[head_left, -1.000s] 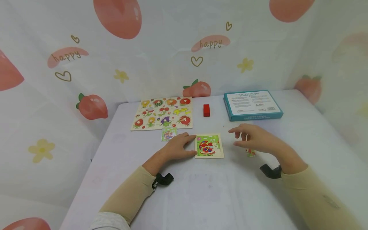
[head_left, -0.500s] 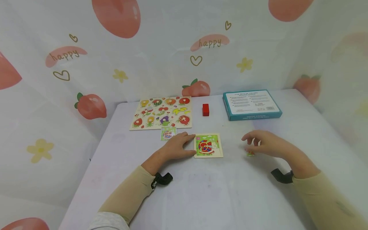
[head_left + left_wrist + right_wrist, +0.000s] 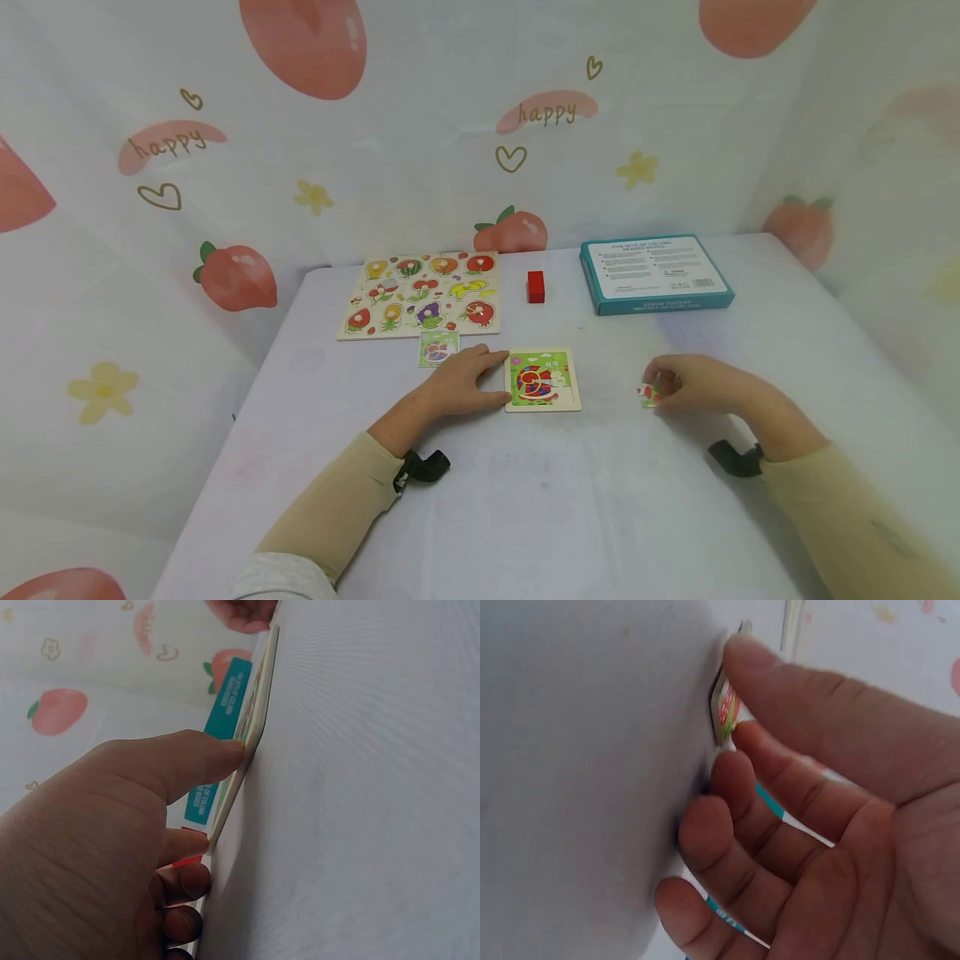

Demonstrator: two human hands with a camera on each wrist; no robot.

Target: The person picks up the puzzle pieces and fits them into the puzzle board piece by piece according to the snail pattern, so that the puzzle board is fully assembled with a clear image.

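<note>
A small wooden jigsaw board [image 3: 576, 392] with a pale frame and a colourful snail picture lies flat at the middle of the table. At its left edge rests my left hand [image 3: 467, 385], the thumb and index finger spread to its near and far left corners. In the left wrist view the thumb [image 3: 217, 754] presses on the frame's edge. Right of the board, my right hand [image 3: 697, 385] pinches a small jigsaw piece [image 3: 648, 396] with red and green print between thumb and index finger. The piece [image 3: 725, 705] is tilted close over the table in the right wrist view.
A fruit peg puzzle [image 3: 412, 304] lies at the back left, a small snail picture card [image 3: 437, 347] at its front edge. Behind the board stands a red block [image 3: 536, 287]. A flat teal-and-white box [image 3: 660, 275] lies at the back right, before a printed cloth backdrop.
My right hand has moved right and down to the loose jigsaw piece, and its thumb and index finger now pinch it. The left hand stays at the board's left edge.
</note>
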